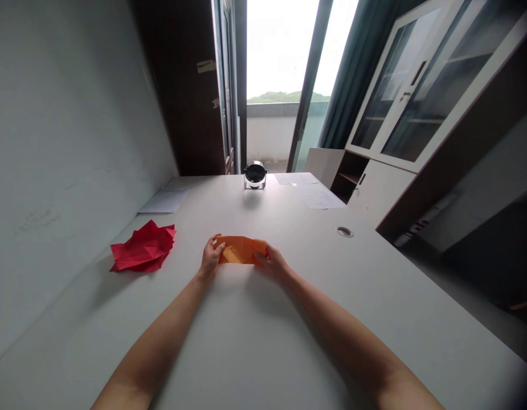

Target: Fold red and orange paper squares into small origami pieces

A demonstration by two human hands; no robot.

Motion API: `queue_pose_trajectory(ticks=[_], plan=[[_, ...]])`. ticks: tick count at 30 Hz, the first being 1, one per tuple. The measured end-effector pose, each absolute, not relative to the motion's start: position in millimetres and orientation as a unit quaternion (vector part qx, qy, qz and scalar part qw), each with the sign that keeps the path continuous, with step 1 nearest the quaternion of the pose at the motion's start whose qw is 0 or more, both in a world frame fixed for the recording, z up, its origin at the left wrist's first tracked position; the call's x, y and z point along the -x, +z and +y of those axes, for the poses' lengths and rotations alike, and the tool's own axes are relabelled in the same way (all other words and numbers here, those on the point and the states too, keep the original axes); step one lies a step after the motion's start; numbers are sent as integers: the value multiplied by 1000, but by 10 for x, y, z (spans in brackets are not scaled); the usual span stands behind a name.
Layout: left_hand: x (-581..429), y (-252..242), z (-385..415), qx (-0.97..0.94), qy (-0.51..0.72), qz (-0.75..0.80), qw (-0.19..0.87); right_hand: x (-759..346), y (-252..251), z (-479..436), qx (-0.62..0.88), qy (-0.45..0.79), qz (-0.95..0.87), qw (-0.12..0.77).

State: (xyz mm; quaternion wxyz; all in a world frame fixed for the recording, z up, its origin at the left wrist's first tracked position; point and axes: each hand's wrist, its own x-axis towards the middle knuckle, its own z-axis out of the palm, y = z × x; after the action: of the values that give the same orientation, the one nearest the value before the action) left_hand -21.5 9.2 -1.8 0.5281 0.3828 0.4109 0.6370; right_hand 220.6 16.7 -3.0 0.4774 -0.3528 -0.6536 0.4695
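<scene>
A folded sheet of orange paper (241, 250) with visible creases is held up a little above the white table, stretched between both hands. My left hand (211, 255) pinches its left end, thumb in front and fingers behind. Its right end is gripped by my right hand (272, 261), with the thumb on the near face and the other fingers mostly hidden behind the paper. To the left of my left hand, creased red paper (144, 247) with pointed edges lies on the table.
The white table (246, 341) carries a small round black device on a silver stand (255, 174) at the far edge. Papers (318, 195) lie at the back right, more sheets (164, 200) by the left wall. A cable hole (344, 232) is on the right. Cabinets (400, 97) stand beyond.
</scene>
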Motion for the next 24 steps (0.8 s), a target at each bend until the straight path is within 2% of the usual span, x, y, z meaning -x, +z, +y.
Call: queue_pose_trajectory(ticks=[4,8,13,20,24], plan=[[231,-40,102,-368,643,411,531,-2228,34,136,324,460,-696,445],[221,-49,106,-360,648,419,524,-2225,102,90,297,441,-718,449],[218,-31,121,-333,669,435,502,-2194,91,60,278,485,-696,451],[156,12,61,-334,661,435,513,-2151,65,43,348,460,-617,535],[125,44,11,-349,653,436,512,-2138,62,27,367,455,-593,554]])
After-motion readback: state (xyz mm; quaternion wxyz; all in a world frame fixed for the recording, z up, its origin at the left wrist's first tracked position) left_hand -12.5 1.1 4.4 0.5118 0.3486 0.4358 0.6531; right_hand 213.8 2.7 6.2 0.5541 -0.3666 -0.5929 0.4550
